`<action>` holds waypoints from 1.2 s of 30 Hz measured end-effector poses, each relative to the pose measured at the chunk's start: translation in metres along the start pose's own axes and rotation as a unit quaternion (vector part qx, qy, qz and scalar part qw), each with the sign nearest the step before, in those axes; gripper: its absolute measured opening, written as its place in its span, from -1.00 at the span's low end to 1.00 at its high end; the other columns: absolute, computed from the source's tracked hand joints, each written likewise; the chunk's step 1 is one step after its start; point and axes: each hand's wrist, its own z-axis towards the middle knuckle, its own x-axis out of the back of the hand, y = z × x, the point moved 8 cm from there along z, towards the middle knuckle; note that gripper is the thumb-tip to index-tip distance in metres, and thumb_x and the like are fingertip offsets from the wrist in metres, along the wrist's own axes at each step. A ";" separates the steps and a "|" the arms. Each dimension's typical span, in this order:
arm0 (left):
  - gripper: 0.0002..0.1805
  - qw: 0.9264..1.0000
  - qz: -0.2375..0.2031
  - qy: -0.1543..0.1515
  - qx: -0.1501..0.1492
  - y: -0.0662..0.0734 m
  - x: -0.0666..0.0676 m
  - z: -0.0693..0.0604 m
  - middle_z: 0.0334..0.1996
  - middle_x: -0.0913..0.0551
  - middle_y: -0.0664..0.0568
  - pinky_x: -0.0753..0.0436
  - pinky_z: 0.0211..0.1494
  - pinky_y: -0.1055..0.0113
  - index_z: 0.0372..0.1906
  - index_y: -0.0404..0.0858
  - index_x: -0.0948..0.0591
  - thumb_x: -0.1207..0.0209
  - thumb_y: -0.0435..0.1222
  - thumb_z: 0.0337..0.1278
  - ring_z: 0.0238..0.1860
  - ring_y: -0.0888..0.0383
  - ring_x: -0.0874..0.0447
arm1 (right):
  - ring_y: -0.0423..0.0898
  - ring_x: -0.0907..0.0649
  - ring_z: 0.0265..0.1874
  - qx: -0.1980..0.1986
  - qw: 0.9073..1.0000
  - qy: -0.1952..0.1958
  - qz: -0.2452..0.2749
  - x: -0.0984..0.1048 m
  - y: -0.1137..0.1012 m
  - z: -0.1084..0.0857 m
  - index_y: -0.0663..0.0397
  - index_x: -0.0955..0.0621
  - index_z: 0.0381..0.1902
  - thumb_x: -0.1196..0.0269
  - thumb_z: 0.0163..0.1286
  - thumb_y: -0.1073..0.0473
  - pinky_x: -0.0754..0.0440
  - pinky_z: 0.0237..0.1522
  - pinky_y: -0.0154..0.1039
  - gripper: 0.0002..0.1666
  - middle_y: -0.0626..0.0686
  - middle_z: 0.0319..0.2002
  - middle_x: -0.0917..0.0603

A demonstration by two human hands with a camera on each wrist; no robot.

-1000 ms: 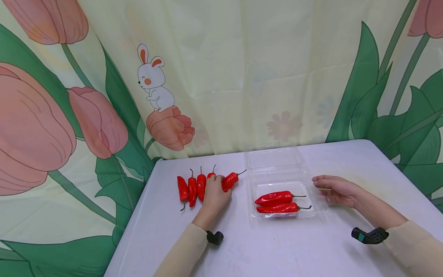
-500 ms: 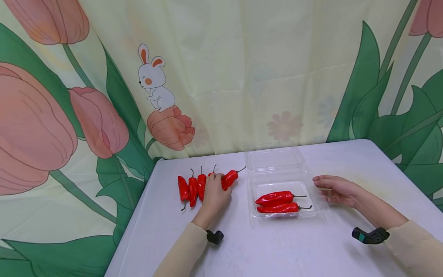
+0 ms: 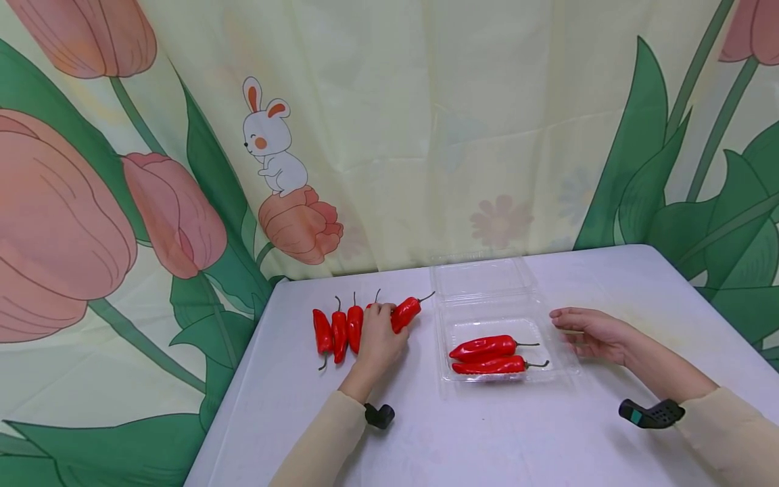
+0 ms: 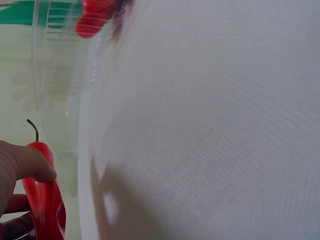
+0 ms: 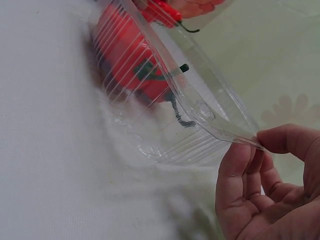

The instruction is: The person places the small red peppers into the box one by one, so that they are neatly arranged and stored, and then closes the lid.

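Observation:
My left hand [image 3: 381, 338] holds a red pepper [image 3: 406, 314] with a green stem. In the left wrist view, the thumb lies across that pepper [image 4: 46, 200] and the other fingers are behind it. A row of red peppers [image 3: 339, 331] lies just left of this hand, one partly hidden by it. In the head view, two more peppers [image 3: 487, 348] lie in a clear plastic clamshell box [image 3: 447, 325], stems to the right. At the box's right side, my right hand [image 3: 599, 335] pinches the rim [image 5: 240, 137] between thumb and fingers.
The box's lid [image 3: 481, 279] lies folded back toward the curtain [image 3: 389, 135], which is printed with tulips and a rabbit. Everything rests on a white-covered table [image 3: 475, 439]. A black wrist camera [image 3: 651, 414] sits on each wrist.
The held pepper and my left hand have shifted very slightly to the right. My right hand and the box stay in place.

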 end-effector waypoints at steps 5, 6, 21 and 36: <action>-0.22 1.000 -0.004 -0.006 0.000 0.003 0.000 0.000 0.16 -0.55 -0.11 -0.78 -0.02 0.03 0.28 -0.22 -0.53 -0.60 -0.24 -0.14 0.17 -0.04 -0.50 | -0.16 -0.67 -0.29 0.001 1.000 -0.002 0.000 0.000 0.000 0.000 -0.28 -0.64 -0.02 -0.17 0.59 0.05 -0.73 -0.17 -0.36 -0.87 -0.12 -0.21 -0.67; -0.23 1.000 -0.005 -0.006 0.000 0.004 0.000 0.000 0.16 -0.55 -0.11 -0.78 -0.02 0.03 0.28 -0.22 -0.54 -0.60 -0.24 -0.13 0.16 -0.04 -0.51 | -0.16 -0.67 -0.29 0.001 1.000 -0.002 0.000 0.000 0.000 0.000 -0.28 -0.64 -0.02 -0.17 0.59 0.05 -0.73 -0.16 -0.35 -0.87 -0.12 -0.20 -0.67; -0.23 1.000 0.006 -0.005 -0.006 0.014 -0.005 0.001 0.14 -0.56 -0.08 -0.79 -0.03 0.07 0.28 -0.19 -0.54 -0.60 -0.21 -0.13 0.14 -0.02 -0.53 | -0.16 -0.66 -0.29 0.000 1.000 0.001 -0.001 0.000 0.001 0.000 -0.25 -0.62 0.03 -0.19 0.58 0.03 -0.71 -0.18 -0.37 -0.85 -0.12 -0.19 -0.67; -0.25 1.000 0.015 -0.005 -0.026 0.027 -0.006 -0.001 0.11 -0.59 -0.06 -0.78 -0.03 0.13 0.26 -0.20 -0.55 -0.60 -0.21 -0.12 0.11 0.02 -0.53 | -0.16 -0.65 -0.26 -0.004 1.000 0.004 -0.009 -0.001 -0.001 0.000 -0.06 -0.54 0.20 -0.18 0.58 0.04 -0.73 -0.14 -0.35 -0.69 -0.10 -0.19 -0.64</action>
